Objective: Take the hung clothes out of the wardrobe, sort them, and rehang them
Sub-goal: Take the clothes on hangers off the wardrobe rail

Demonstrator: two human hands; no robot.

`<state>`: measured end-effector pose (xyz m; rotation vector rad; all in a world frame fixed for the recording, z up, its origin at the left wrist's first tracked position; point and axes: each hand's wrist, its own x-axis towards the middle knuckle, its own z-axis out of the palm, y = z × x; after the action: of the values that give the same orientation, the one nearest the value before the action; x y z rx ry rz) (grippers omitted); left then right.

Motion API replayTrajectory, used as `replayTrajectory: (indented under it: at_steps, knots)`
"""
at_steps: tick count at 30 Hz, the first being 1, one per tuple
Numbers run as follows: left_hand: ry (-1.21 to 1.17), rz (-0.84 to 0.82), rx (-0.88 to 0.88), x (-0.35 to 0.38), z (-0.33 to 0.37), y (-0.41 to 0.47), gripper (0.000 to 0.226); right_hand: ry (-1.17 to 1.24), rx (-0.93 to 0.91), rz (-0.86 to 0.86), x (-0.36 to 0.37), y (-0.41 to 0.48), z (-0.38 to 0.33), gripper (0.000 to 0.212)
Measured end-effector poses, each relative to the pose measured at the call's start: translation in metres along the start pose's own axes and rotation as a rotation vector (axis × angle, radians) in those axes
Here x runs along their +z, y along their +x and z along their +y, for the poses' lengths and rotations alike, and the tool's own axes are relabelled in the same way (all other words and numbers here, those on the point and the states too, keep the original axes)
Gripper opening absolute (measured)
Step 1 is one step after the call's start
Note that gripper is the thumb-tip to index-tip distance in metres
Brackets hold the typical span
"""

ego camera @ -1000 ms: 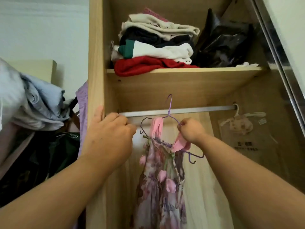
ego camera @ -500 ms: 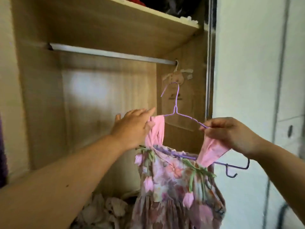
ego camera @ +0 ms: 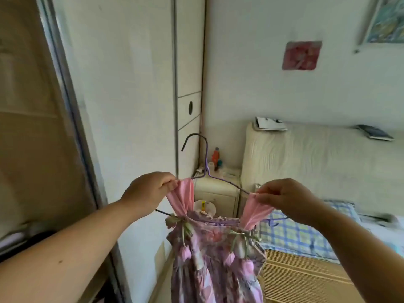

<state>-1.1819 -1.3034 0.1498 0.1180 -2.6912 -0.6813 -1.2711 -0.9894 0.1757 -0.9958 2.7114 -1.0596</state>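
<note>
A person holds a small flowered dress (ego camera: pixel 214 259) up in front of them on a purple wire hanger (ego camera: pixel 206 169). The left hand (ego camera: pixel 150 191) pinches the top of the left pink strap (ego camera: pixel 182 197) between thumb and curled fingers. The right hand (ego camera: pixel 288 200) pinches the right pink strap (ego camera: pixel 254 212) the same way. Both grips are narrow and closed on cloth; whether they also catch the wire underneath cannot be told. The hanger's hook stands up between the two hands and catches on nothing. The skirt hangs straight down below the grip and runs out of the bottom of the view.

A second ago the hook sat on the wardrobe rail, with the right hand at the hanger and the left hand up by the end of the rail. Half a second ago the dress had been lifted clear but was still in front of the open wardrobe. Now the person has turned away. The wardrobe (ego camera: pixel 32 149) lies off beyond the left hand, and past the hands stand a bedside cabinet (ego camera: pixel 215 193) and a bed (ego camera: pixel 306 232).

For this dress the taking-out looks done. Sorting comes next, and the bed past the right hand seems the likely place to lay it. The dress is not yet set down or rehung.
</note>
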Motion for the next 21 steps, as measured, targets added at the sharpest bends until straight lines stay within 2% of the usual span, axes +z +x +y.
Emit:
replayTrajectory:
  at_steps: [5, 8, 11, 15, 21]
  knots:
    - [-0.067, -0.078, 0.177, 0.078, 0.034, 0.05, 0.014, -0.034, 0.228, 0.13, 0.012, -0.036, 0.057, 0.022]
    - [-0.048, -0.14, 0.337, 0.12, 0.045, 0.084, 0.014, 0.038, 0.41, 0.276, 0.023, -0.048, 0.089, 0.019]
    - [-0.004, -0.207, 0.492, 0.152, 0.044, 0.119, 0.015, 0.05, 0.551, 0.347, 0.041, -0.053, 0.107, 0.018]
    - [-0.003, -0.318, 0.631, 0.186, 0.028, 0.166, 0.016, 0.041, 0.662, 0.478, 0.07, -0.039, 0.116, 0.017]
    - [-0.003, -0.419, 0.776, 0.234, 0.026, 0.226, 0.021, 0.047, 0.817, 0.557, 0.099, -0.015, 0.129, 0.025]
